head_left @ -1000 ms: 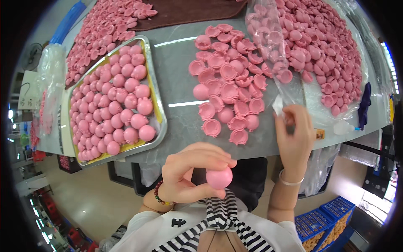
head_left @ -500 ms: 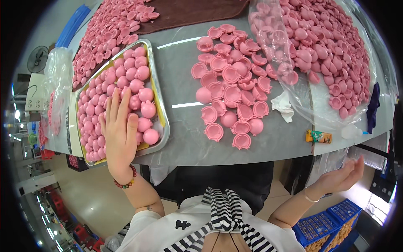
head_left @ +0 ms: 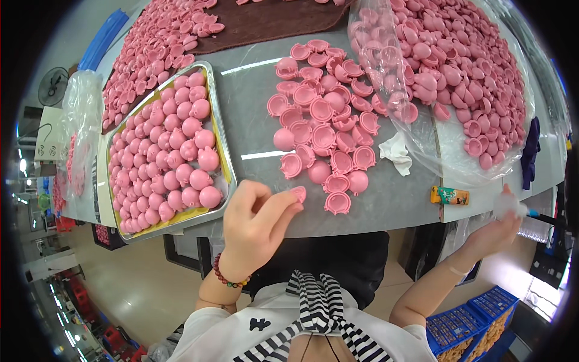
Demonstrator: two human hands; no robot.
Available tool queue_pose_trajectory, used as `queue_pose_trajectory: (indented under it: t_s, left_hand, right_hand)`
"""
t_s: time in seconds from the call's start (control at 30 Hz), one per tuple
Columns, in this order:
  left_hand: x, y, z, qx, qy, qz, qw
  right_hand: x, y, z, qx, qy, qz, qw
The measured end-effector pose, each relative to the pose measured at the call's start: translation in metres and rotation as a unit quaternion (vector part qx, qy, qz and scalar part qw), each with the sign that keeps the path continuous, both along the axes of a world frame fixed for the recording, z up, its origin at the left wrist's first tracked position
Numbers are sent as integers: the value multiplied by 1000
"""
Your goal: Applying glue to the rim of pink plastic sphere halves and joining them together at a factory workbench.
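My left hand [head_left: 253,226] is closed in a pinch on a small pink plastic half shell [head_left: 298,193], held above the table's near edge. Just beyond it lies a loose group of pink half shells [head_left: 322,110], some hollow side up, others dome up. Over at the right, my right hand [head_left: 491,234] is wrapped round a small whitish squeeze bottle [head_left: 512,207] with a blue tip; motion blurs it somewhat. A metal tray [head_left: 236,175] with a yellow lining stands left of my left hand, full of pink balls [head_left: 172,158] packed close together.
Large heaps of pink shells lie at the far left [head_left: 151,51] and, on clear plastic, far right [head_left: 464,78]. A white tissue [head_left: 396,153], a small orange-and-green pack [head_left: 449,195] and a dark cloth [head_left: 531,154] lie rightward. Blue crates [head_left: 470,317] stand below right.
My left hand has left the balls in the tray, moved right and now pinches a half shell. My right hand has reached the squeeze bottle and closed on it.
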State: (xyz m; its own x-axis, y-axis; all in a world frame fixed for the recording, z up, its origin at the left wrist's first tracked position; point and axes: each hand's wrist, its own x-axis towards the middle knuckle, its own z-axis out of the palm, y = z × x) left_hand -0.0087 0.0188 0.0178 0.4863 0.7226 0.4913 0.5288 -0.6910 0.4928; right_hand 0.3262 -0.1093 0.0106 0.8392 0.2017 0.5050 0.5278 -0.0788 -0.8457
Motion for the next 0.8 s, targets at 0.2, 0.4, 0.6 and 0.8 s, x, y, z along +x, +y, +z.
queue_pose_trajectory:
  t_s: [0.2, 0.4, 0.6, 0.8]
  left_hand:
    - [-9, -19, -4, -124, -160, -233, 951]
    - [14, -35, -6, -347, -295, -219, 863]
    - [10, -44, -6, -513, -470, -207, 688]
    - [5, -35, -8, -557, -502, -298, 591]
  right_hand:
    - [-126, -1, 23, 49, 322, 479, 815]
    - [-176, 19, 2, 119, 331, 616, 704]
    - [-186, 15, 5, 137, 318, 517, 783]
    - [-159, 26, 19, 152, 74, 489, 856]
